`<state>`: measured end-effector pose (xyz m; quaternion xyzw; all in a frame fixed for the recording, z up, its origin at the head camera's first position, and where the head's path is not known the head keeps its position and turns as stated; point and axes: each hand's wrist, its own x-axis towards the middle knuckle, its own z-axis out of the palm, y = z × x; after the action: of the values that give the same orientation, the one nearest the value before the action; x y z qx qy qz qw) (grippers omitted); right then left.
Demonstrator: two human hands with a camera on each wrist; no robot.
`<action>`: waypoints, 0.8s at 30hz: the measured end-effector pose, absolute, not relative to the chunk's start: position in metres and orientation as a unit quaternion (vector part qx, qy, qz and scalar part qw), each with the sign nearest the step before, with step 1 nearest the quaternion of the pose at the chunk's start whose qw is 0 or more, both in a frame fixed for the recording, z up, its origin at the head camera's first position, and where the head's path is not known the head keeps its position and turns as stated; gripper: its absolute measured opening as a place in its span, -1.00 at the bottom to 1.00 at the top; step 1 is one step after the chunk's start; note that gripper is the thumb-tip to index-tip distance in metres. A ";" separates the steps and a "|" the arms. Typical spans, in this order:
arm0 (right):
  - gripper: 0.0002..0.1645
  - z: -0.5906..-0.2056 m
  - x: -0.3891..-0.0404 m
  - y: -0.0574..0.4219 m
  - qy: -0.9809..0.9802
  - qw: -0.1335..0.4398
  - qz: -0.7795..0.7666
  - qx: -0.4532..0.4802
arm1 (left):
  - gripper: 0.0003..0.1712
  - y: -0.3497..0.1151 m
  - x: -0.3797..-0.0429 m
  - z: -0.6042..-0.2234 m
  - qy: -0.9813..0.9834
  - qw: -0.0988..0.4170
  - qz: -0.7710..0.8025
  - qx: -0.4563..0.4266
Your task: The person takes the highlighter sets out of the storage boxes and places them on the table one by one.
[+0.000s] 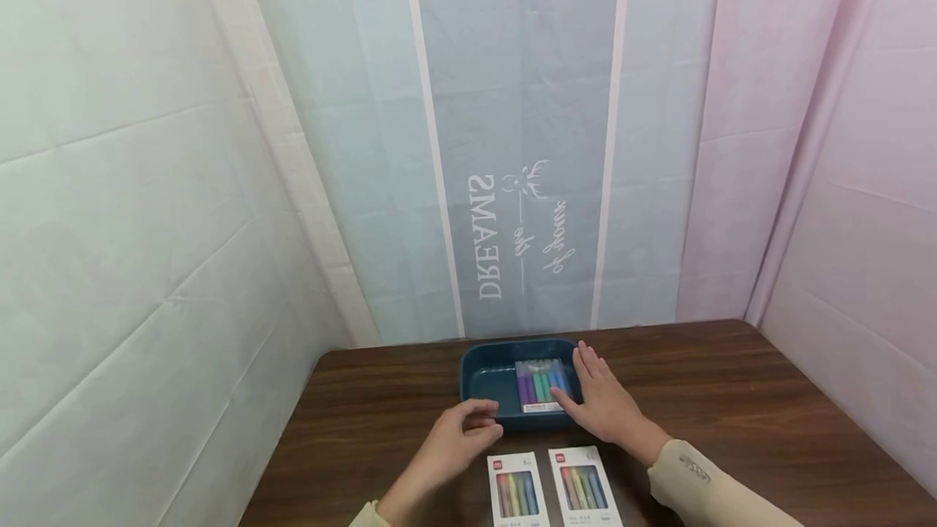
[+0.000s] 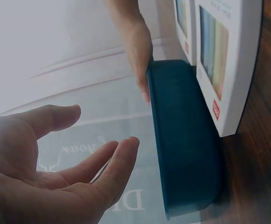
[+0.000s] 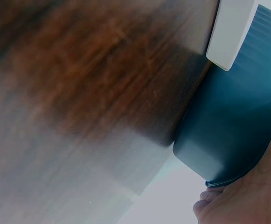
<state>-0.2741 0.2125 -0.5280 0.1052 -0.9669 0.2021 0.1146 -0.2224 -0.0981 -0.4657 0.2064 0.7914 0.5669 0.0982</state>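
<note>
A dark teal tray [image 1: 479,421] sits near the far edge of the table. In its right half lies a clear pack [image 1: 540,407] of purple, green and blue sticks, perhaps pens or crayons. My right hand [image 1: 603,405] rests over the tray's right rim, fingers straight and thumb stretched toward the pack; whether the thumb touches it I cannot tell. My left hand [image 1: 457,442] hovers by the front left corner of the tray, fingers loosely bent. In the left wrist view, the left hand [image 2: 65,158] holds nothing and is apart from the tray [image 2: 186,140].
Two white boxes with windows showing coloured sticks, a left box [image 1: 518,494] and a right box [image 1: 586,488], lie side by side in front of the tray. Brown wood-grain table [image 1: 732,405] extends to both sides. Pale fabric curtains [image 1: 527,104] surround the table.
</note>
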 end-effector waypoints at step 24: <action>0.21 -0.527 -0.276 0.212 -0.968 0.112 0.200 0.103 | -0.52 -0.081 -0.256 -0.457 0.809 0.108 0.540 0.204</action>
<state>-0.2758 0.2123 -0.5272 0.1032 -0.9678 0.2003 0.1120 -0.2562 -0.0807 -0.4575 0.2036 0.8094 0.5401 0.1082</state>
